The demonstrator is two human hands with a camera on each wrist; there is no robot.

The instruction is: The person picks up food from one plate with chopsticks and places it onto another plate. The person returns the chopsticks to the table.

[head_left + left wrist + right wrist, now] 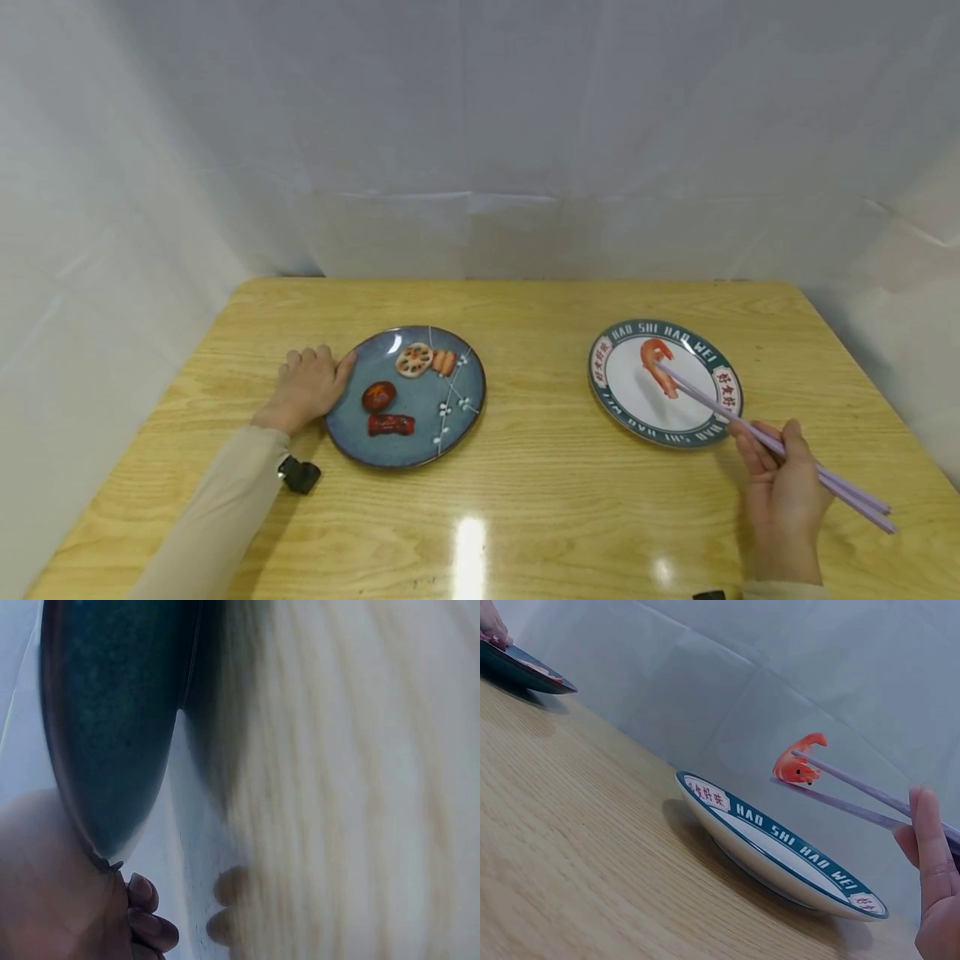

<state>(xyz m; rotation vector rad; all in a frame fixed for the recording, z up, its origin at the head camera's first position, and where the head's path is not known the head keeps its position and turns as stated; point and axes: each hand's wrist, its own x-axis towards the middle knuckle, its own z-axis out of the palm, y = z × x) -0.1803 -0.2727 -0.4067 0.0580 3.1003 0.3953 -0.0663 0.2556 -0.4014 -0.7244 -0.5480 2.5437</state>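
Observation:
My right hand [787, 492] holds a pair of light purple chopsticks [705, 400]. Their tips pinch an orange-red shrimp [657, 367], which the right wrist view shows raised above the white plate with a green lettered rim [622, 425]. At the left, my left hand [303, 387] grips the edge of a blue plate [405, 442], its thumb on the rim and its other fingers curled beside it. On that plate lie a lotus root slice [414, 360], small orange-brown pieces [443, 362], a round dark mushroom-like piece [378, 396] and a dark red glossy piece [391, 424].
Both plates stand on a light wooden table [525, 492], well apart from each other. A pale grey sheet [465, 142] hangs behind the table and at its sides. A black strap device [302, 475] sits on the left wrist.

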